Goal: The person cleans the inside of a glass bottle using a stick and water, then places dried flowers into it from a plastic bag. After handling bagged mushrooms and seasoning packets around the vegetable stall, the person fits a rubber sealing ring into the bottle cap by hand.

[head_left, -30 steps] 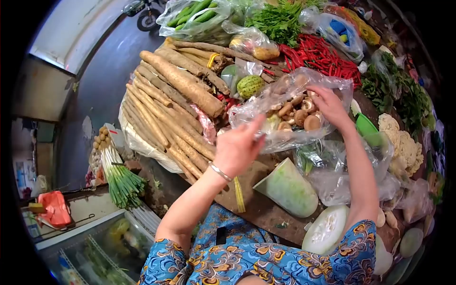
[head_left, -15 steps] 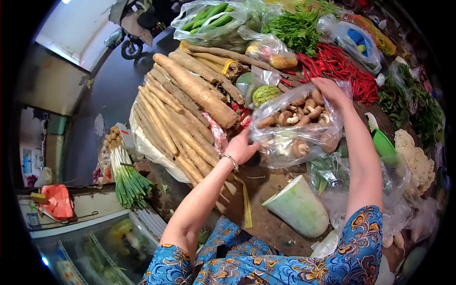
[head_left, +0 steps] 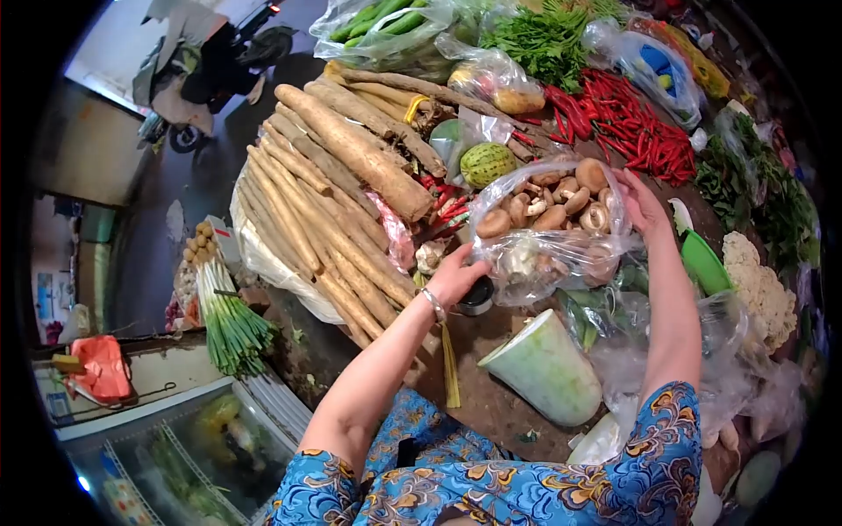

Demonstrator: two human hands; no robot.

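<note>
A clear plastic bag [head_left: 561, 267] full of brown shiitake mushrooms [head_left: 548, 206] lies before me, its mouth spread wide. My left hand [head_left: 456, 276] is at the bag's lower left edge, thumb and fingers closed on the plastic. On the opposite side, my right hand [head_left: 642, 206] grips the bag's rim, with its fingertips partly hidden. A dark round object [head_left: 476, 296] sits just beneath my left hand. Garlic [head_left: 430, 255] and a striped green melon [head_left: 488, 165] are close to the bag's left side. Below it rests a cut winter melon [head_left: 548, 368].
Long yam roots [head_left: 342, 149] are piled at left. Red chillies [head_left: 645, 127] and leafy greens [head_left: 539, 39] lie behind the bag. Cauliflower [head_left: 756, 285] and a green container [head_left: 704, 263] are at right. Green onions [head_left: 230, 311] stand at far left, beyond a scooter [head_left: 189, 96].
The bag's mouth has widened, showing more mushrooms. My right hand has moved down and right along the rim; my left hand has shifted slightly right. More of the scooter shows at upper left.
</note>
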